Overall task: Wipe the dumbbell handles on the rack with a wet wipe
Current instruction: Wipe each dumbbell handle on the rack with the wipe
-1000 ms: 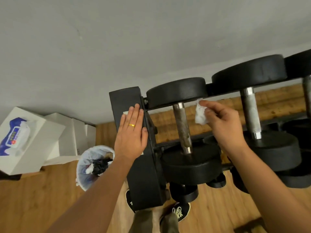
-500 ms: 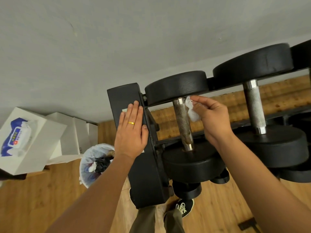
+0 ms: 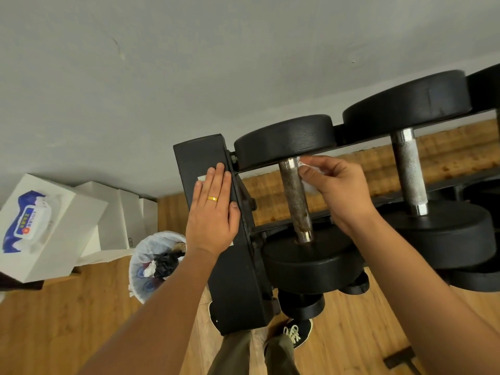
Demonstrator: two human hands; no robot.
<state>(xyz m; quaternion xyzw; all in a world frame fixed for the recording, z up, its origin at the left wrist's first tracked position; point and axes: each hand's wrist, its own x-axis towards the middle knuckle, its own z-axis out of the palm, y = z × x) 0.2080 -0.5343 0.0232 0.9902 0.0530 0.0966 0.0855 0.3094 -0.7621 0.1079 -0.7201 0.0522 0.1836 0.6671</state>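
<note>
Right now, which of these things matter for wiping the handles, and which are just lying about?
In the job:
wipe, pinched by the right hand against the rusty handle
second handle, not being wiped
rack, with the left hand flat on its end
wipes pack, probably the supply

Lying about:
bin
white boxes
shoe

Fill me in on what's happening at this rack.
A person is cleaning dumbbells. Their right hand pinches a white wet wipe against the upper end of the leftmost dumbbell handle, just below the far weight. The left hand lies flat on the rack's end post. The next handle to the right is untouched. A pack of wipes sits on a white box near a bin.
</note>
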